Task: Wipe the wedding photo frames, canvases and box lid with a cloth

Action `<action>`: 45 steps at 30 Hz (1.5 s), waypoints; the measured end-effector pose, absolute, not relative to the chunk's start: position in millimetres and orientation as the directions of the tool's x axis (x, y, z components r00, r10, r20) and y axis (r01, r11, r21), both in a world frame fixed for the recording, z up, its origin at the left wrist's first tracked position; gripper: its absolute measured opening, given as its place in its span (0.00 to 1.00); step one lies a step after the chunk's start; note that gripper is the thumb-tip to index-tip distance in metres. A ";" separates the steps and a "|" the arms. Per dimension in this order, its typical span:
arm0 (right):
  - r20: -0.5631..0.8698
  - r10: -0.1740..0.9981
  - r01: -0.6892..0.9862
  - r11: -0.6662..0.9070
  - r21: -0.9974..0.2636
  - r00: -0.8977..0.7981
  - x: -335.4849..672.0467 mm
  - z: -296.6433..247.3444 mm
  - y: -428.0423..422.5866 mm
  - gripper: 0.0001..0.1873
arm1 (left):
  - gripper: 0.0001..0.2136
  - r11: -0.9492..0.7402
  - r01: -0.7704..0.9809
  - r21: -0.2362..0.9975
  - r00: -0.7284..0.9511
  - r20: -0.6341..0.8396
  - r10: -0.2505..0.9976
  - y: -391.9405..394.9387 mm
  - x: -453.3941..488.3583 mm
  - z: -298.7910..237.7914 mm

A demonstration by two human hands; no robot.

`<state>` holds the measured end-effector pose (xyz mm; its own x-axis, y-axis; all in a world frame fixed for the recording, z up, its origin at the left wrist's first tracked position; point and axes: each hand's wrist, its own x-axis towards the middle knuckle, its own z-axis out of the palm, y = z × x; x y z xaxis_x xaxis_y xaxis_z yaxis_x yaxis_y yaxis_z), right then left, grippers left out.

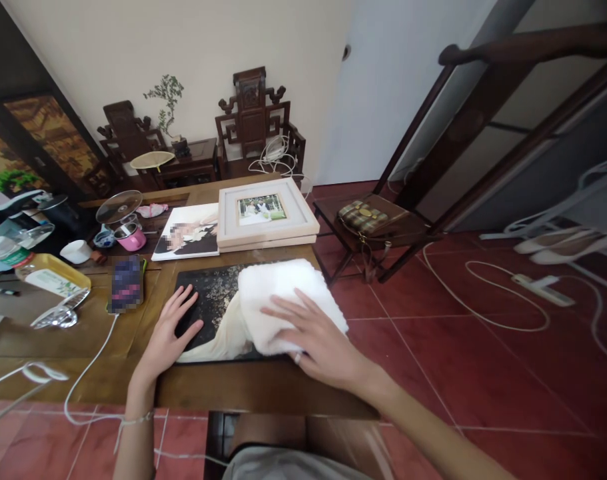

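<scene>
A dark photo panel (210,287) with a pale flowing dress on it lies flat near the table's front edge. My left hand (169,330) rests on its left side, fingers spread and holding nothing. Over the panel's right part lies a folded white towel (268,283), which covers that area and reaches past the right edge. My right hand (313,333) presses on the towel from above and grips its near edge with the lower finger, which wears a ring. What lies under the towel is hidden.
Behind the panel sit stacked framed photos (268,230) and a white-edged photo print (188,233). Leftward are a phone (126,283) with a white cable, an oil bottle (53,272), and a pink cup (130,238). A chair (398,220) with a plaid bag (363,217) stands right.
</scene>
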<state>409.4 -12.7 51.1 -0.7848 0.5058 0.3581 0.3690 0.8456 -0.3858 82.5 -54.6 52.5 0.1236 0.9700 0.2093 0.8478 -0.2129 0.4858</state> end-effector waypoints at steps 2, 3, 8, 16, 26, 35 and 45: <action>0.351 0.468 0.332 0.863 -0.382 -0.811 415.9 49.7 -29.0 0.23 | 0.24 -0.211 0.851 0.482 0.123 0.207 0.970 -54.5 82.7 52.6; 0.352 0.451 0.316 0.870 -0.380 -0.820 418.9 48.7 -34.6 0.22 | 0.24 -0.208 0.852 0.480 0.121 0.205 0.971 -54.6 82.8 52.7; 0.345 0.466 0.326 0.860 -0.392 -0.815 423.8 47.5 -29.3 0.23 | 0.24 -0.203 0.850 0.486 0.118 0.201 0.972 -56.0 83.6 54.3; 0.401 0.557 0.416 0.822 -0.388 -0.727 396.5 48.7 49.0 0.25 | 0.24 -0.213 0.854 0.475 0.136 0.192 0.972 -55.1 82.0 52.7; 0.366 0.542 0.404 0.827 -0.390 -0.756 400.2 53.1 10.0 0.25 | 0.24 -0.221 0.849 0.480 0.130 0.216 0.968 -56.1 83.6 50.6; 0.286 0.430 0.309 0.870 -0.384 -0.856 415.0 56.3 -36.0 0.24 | 0.25 -0.254 0.845 0.470 0.147 0.254 0.956 -57.7 80.7 45.6; 0.362 0.531 0.411 0.838 -0.360 -0.766 384.2 51.5 54.8 0.22 | 0.24 -0.257 0.845 0.469 0.156 0.244 0.957 -56.0 80.9 48.4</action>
<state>384.2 54.8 51.5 -0.7660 0.5311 0.3623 0.4105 0.8378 -0.3600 80.9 -56.0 48.4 0.1556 0.9572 0.2439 0.8449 -0.2569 0.4692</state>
